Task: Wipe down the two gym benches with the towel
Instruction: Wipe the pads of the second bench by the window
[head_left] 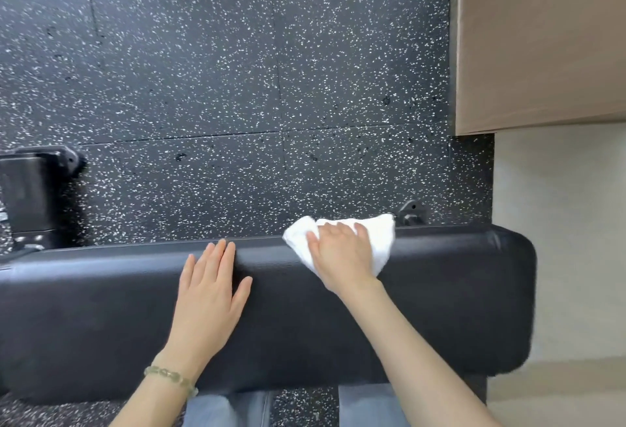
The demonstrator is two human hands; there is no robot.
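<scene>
Head view: the black bench [440,298] runs left to right across the frame. The right hand [342,257] presses the white towel [381,240] flat-fingered against the far edge, towards the bench's right end. The left hand [210,294] rests flat and spread mid-pad, so most of the pad lies leftward, and a stroke along it would meet that hand.
</scene>
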